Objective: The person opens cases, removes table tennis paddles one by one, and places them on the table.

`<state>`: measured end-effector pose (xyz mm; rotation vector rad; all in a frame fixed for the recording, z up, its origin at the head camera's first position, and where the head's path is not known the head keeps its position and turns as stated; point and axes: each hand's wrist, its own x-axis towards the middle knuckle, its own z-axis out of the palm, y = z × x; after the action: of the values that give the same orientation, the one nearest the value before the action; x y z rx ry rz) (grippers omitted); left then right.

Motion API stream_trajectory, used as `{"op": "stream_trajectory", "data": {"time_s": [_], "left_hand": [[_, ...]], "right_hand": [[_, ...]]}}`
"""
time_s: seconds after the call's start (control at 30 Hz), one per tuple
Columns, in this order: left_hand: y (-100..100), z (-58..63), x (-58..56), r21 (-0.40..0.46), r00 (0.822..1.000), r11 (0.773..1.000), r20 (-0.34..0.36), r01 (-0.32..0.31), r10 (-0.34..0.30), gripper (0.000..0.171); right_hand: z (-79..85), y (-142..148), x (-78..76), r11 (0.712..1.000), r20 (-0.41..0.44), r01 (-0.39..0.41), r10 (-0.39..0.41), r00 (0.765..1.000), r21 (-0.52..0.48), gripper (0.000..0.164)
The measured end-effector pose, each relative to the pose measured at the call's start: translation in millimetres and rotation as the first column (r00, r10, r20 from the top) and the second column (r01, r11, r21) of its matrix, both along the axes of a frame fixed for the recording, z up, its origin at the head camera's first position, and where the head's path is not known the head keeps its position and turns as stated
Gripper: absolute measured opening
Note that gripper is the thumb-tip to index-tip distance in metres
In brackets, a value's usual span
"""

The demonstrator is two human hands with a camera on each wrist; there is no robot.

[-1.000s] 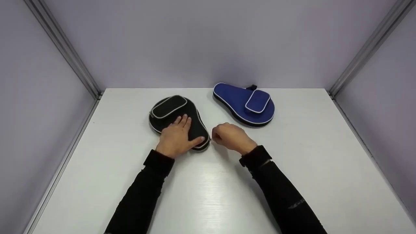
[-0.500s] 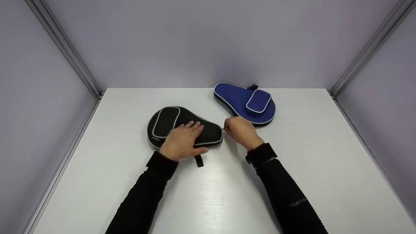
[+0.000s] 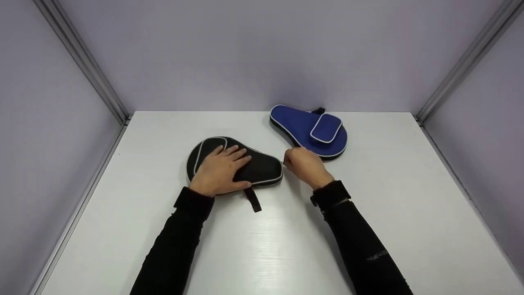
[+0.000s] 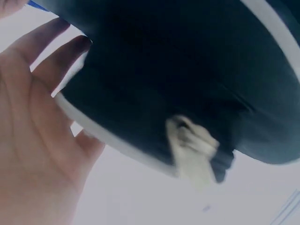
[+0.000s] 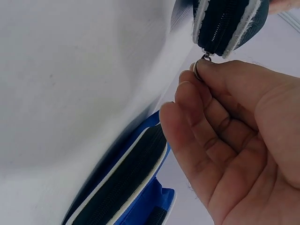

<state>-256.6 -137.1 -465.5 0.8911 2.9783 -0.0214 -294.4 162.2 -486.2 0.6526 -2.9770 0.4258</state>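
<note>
A black paddle-shaped zip case point(image 3: 262, 166) with white piping lies on the white table, its narrow end towards the right. My left hand point(image 3: 219, 172) rests across its top with fingers spread, partly covering the front pocket point(image 3: 206, 149). At the narrow tip, my right hand point(image 3: 307, 166) pinches a ring-shaped zipper pull point(image 5: 197, 71) between thumb and fingers. The right wrist view shows the zipper teeth point(image 5: 222, 23) meeting at that end. In the left wrist view, the case's dark underside edge point(image 4: 140, 84) is close and blurred beside the left fingers point(image 4: 56, 61).
Behind my right hand lies a blue paddle-shaped case point(image 3: 297, 125) with a small pocket point(image 3: 326, 128). A black strap point(image 3: 254, 200) sticks out from the black case's near side. Grey panels point(image 3: 262, 53) wall the table point(image 3: 368, 213) at the back and sides.
The black case has turned so its narrow end points right, and its strap has come into view. My right hand moved right and away with the zipper pull; my left hand shifted across the case.
</note>
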Motion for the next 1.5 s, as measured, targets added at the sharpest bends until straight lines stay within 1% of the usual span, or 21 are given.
{"op": "stream_trajectory", "data": {"time_s": [0.13,0.2,0.47,0.57,0.73,0.9,1.03,1.2,1.4,1.5], "left_hand": [[-5,-1.8,-3.3,0.003,0.999,1.000,0.050,0.003,-0.003,0.093],[-6,-3.6,-4.4,0.001,0.998,1.000,0.056,0.011,-0.011,0.094],[-7,-8.0,-6.4,-0.015,0.999,1.000,0.039,0.004,-0.004,0.089],[-7,-8.8,-6.7,-0.022,1.000,1.000,0.024,-0.002,0.003,0.087],[-7,-11.2,-6.7,-0.023,0.999,0.999,-0.007,-0.034,0.034,0.086],[-8,-16.3,-9.1,-0.025,0.995,0.995,-0.029,-0.099,0.098,0.086],[-7,-18.8,-10.5,-0.018,0.989,0.990,-0.032,-0.143,0.142,0.086],[-5,-18.3,-10.4,-0.012,0.987,0.988,-0.033,-0.155,0.154,0.086],[-4,-17.9,-10.0,-0.003,0.988,0.988,-0.023,-0.155,0.155,0.085],[-5,-17.9,-8.9,-0.001,0.988,0.989,-0.029,-0.150,0.150,0.085]], "right_hand": [[-0.6,0,-0.2,1.000,-0.006,-0.005,0.006,1.000,0.008,0.008],[-1.0,0,-0.1,1.000,-0.010,-0.010,0.010,1.000,0.012,0.008],[0.7,0,0.0,1.000,0.002,-0.010,0.010,1.000,0.004,0.011],[1.3,0,0.5,1.000,-0.011,-0.020,0.020,1.000,0.002,0.012],[1.4,-1,2.8,0.999,-0.022,-0.034,0.034,0.999,0.007,0.011],[1.1,-3,4.2,0.999,-0.024,-0.043,0.043,0.999,0.000,0.008],[1.5,-6,5.9,0.998,-0.017,-0.060,0.060,0.998,-0.007,0.007],[1.9,-9,7.9,0.997,-0.022,-0.073,0.073,0.997,-0.004,0.007],[3.9,-15,11.1,0.995,0.008,-0.098,0.098,0.995,0.011,0.006],[5.0,-21,14.9,0.993,0.024,-0.118,0.118,0.993,0.020,0.006]]}}
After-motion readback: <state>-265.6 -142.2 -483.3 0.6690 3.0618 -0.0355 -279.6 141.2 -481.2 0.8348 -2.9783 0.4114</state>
